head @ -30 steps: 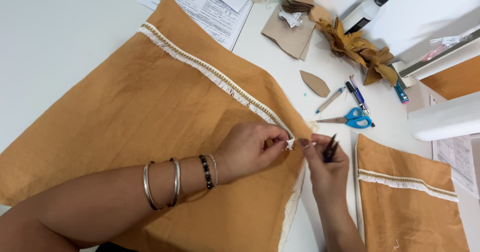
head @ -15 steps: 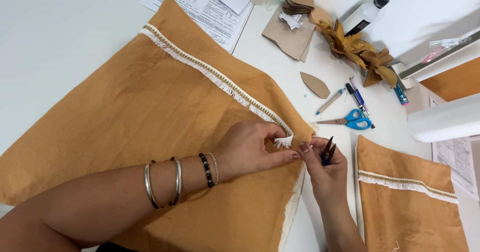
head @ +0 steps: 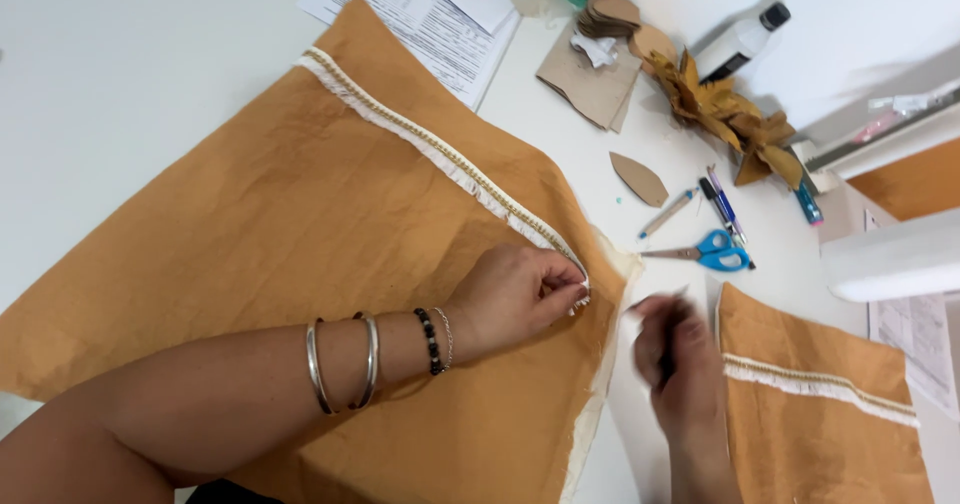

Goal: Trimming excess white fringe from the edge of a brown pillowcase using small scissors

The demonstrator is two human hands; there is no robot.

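Observation:
A large mustard-coloured cloth (head: 280, 224) lies across the white table, with a white fringed trim (head: 440, 159) running diagonally over it. My left hand (head: 515, 294), bangles and a bead bracelet on its wrist, pinches the lower end of that trim against the cloth near its right edge. My right hand (head: 675, 349) is blurred, just right of the cloth's edge, and closed around a small dark tool whose kind I cannot make out. A narrow gap of table separates the two hands.
A second mustard piece with white trim (head: 820, 404) lies at lower right. Blue-handled scissors (head: 710, 254), pens (head: 722, 204), a cardboard leaf shape (head: 638, 179), cardboard pieces (head: 590, 84), cloth leaves (head: 725, 114), a glue bottle (head: 740, 39) and printed papers (head: 430, 14) sit beyond.
My right hand has drawn back down and to the right, away from the trim end. My left hand has stayed pinching the trim, shifting slightly right.

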